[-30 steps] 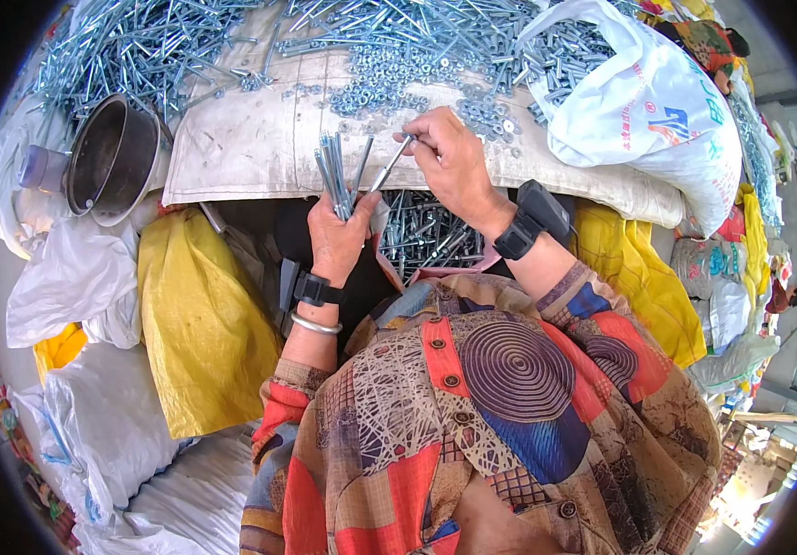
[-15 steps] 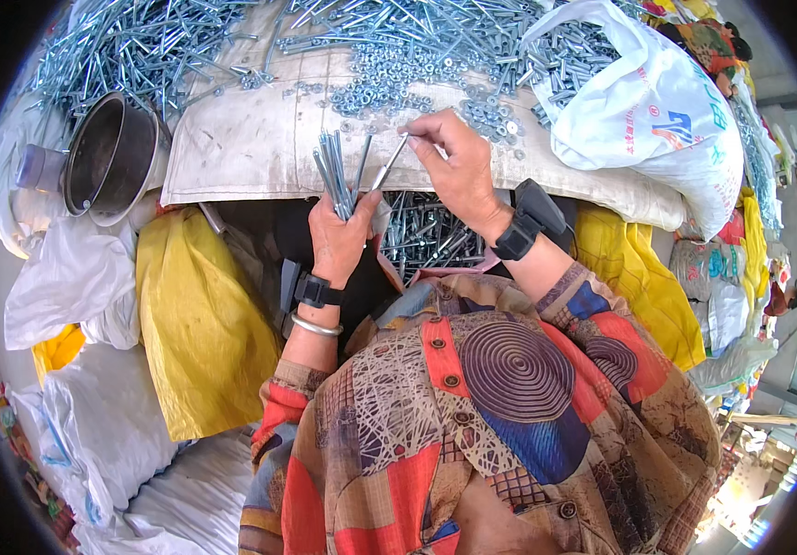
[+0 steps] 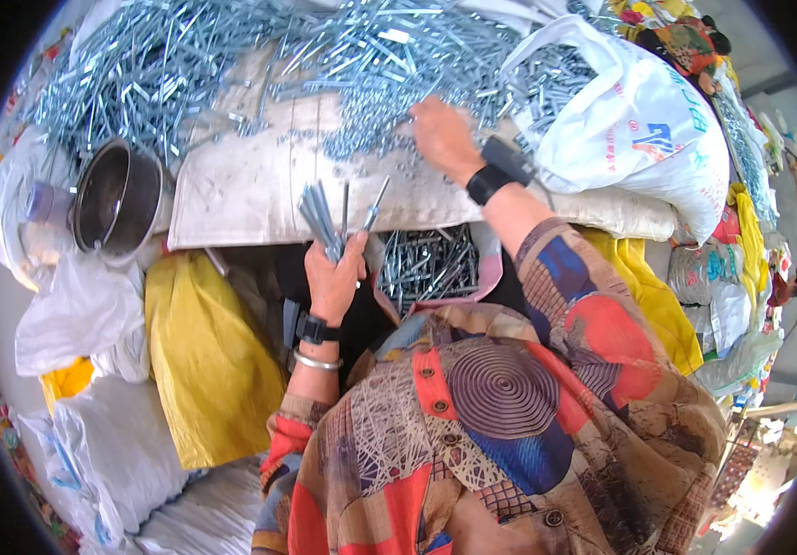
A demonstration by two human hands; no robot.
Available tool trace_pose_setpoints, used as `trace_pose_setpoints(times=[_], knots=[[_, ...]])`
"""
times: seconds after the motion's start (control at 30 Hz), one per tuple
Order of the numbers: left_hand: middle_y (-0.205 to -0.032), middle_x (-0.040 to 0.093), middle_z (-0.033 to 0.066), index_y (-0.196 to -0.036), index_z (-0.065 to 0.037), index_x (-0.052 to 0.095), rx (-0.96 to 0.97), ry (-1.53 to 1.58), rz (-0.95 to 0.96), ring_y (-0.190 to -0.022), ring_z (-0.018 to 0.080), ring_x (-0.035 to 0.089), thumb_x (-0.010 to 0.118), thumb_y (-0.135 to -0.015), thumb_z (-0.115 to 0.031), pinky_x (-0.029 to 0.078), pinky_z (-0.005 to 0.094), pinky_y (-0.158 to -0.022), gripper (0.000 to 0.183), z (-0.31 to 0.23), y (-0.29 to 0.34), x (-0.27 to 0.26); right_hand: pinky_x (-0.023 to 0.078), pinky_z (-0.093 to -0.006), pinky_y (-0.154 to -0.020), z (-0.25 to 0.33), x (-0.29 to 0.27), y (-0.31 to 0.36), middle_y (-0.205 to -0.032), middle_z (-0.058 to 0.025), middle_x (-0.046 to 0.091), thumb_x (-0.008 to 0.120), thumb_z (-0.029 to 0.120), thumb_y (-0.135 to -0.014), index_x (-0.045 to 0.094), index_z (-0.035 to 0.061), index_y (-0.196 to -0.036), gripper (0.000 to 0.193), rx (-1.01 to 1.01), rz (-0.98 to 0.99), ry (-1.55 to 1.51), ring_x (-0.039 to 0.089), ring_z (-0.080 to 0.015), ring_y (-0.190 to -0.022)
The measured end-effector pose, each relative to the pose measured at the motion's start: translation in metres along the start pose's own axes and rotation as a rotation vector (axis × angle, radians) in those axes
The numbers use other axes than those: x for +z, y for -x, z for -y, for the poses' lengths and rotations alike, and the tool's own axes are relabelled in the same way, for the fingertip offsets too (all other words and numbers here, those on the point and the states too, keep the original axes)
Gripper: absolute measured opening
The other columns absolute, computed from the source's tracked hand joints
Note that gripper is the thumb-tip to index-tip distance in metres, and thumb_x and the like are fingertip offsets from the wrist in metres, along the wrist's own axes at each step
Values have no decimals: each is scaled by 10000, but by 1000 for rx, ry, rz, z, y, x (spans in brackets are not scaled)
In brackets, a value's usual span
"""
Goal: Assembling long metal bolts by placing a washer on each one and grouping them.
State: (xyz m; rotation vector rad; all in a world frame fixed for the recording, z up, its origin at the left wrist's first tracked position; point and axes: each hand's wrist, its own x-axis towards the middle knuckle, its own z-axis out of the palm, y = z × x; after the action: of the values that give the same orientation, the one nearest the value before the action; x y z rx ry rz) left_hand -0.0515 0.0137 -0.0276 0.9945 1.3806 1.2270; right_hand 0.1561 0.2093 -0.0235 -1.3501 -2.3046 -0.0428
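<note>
My left hand (image 3: 332,279) is closed around a bundle of long bolts (image 3: 318,220), which stand up out of the fist. One more bolt (image 3: 377,203), thicker at its lower part, leans out by the thumb, apart from the bundle. Farther off, my right hand (image 3: 447,141) is down at the edge of a spread of small nuts (image 3: 361,125) on the pale cloth-covered worktop (image 3: 241,194). Its fingertips are hidden and blurred, so whether it holds anything does not show. Below and between my hands, a pink-rimmed container (image 3: 493,273) holds many short metal bolts (image 3: 426,264).
Heaps of long bolts (image 3: 158,74) cover the far worktop. A white plastic bag (image 3: 639,129) slumps at right, beside my right forearm. At left are a dark metal pot (image 3: 116,199), a yellow sack (image 3: 200,361) and white bags (image 3: 121,435).
My right hand has left the bolt near my left hand and moved away to the nuts. The left hand still grips the bundle. The whole view has shifted slightly.
</note>
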Motion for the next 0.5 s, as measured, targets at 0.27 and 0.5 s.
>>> trace_pose_setpoints(times=[0.27,0.5], knots=[[-564,538,6,-752,-30,562,-2,60,-11,-454,81,481,654,-905,-108,357,240,-425,195,0,-1,2,492,-470,-746,13,16,-6,-884,-169,607,549,97,-803,605,10,-885,132,14,-49,-96,606,-369,-857],[-617,557,37,-782,-4,550,18,85,-5,-440,100,491,639,-905,-87,360,246,-399,173,-1,0,6,513,-278,-688,38,-40,30,-862,-54,673,654,97,-834,654,2,-982,176,257,176,-1066,623,-108,-755]])
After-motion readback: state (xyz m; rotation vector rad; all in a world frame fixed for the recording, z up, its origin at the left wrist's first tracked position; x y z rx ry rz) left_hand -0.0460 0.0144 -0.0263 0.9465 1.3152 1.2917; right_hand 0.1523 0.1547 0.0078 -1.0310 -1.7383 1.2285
